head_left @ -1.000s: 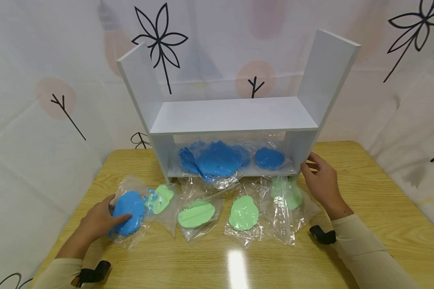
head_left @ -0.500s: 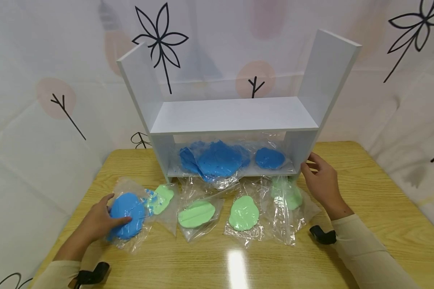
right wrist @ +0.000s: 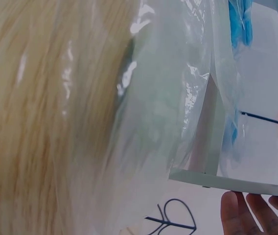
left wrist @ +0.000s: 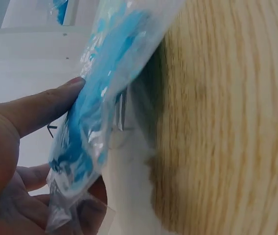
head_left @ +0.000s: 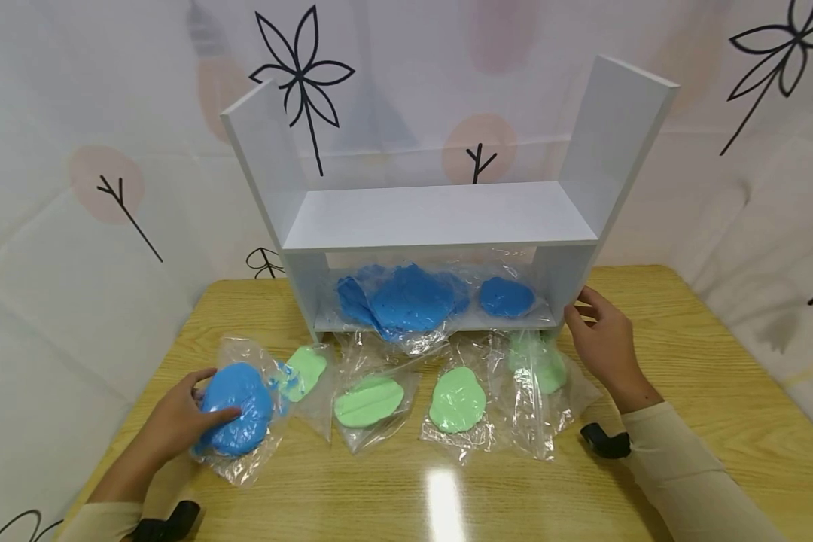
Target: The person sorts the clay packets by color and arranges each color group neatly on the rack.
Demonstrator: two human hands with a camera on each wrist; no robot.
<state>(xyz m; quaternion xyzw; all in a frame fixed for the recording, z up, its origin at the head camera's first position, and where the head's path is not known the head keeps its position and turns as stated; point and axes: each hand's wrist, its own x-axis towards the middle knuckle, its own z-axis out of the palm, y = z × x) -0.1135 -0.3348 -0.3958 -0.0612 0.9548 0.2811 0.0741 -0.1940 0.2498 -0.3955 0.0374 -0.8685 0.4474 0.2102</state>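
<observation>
My left hand (head_left: 176, 414) pinches a clear plastic bag of blue slime or clay (head_left: 240, 410), thumb on top and fingers underneath. In the left wrist view, the bag (left wrist: 92, 117) is tilted, with part of it raised off the table. Its far edge lies against a bag of light green clay (head_left: 306, 373) speckled with blue. My right hand (head_left: 603, 339) holds the right side panel of a white shelf (head_left: 440, 214), near its base. The right wrist view puts fingertips (right wrist: 233, 210) against the panel's outer face and another digit over its edge.
Bags of blue clay (head_left: 413, 297) fill the lower shelf, with a smaller blue lump (head_left: 506, 296) at right. In front lie bags of green clay: one at left (head_left: 369, 401), one mid-table (head_left: 457, 399), one at right (head_left: 538, 365). A patterned cloth (head_left: 393, 90) hangs behind.
The bag of blue clay has shifted slightly toward me and to the left in my left hand, and its near side now tilts up. My right hand has stayed at the shelf's side.
</observation>
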